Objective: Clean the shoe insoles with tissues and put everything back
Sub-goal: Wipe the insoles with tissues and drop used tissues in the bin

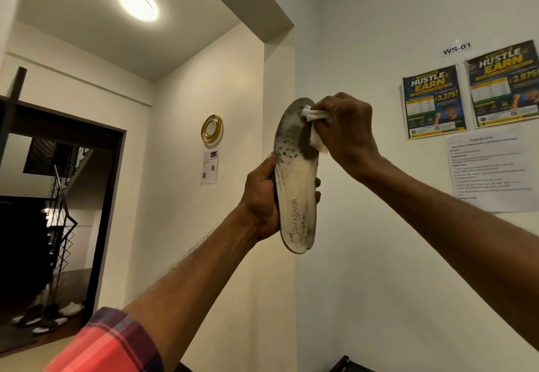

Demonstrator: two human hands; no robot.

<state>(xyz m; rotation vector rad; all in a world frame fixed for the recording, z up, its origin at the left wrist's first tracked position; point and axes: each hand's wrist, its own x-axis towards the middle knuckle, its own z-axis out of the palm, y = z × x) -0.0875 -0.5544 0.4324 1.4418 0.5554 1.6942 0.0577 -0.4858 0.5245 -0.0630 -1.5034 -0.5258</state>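
Note:
A worn white insole (pixel 296 185) with dark grey stains and the word FASHION printed near its heel is held upright in front of the wall. My left hand (pixel 262 196) grips it around the middle and heel, thumb on the left edge and fingertips showing on the right edge. My right hand (pixel 347 129) holds a crumpled white tissue (pixel 316 126) and presses it against the stained toe part of the insole. The shoes that belong to the insole are out of view.
Posters (pixel 434 101) and a printed sheet (pixel 490 170) hang on the right wall. A gold ring ornament (pixel 212 128) hangs on the middle wall. Through the dark doorway at left, a stair railing (pixel 62 211) and several shoes (pixel 49 316) on the floor are visible.

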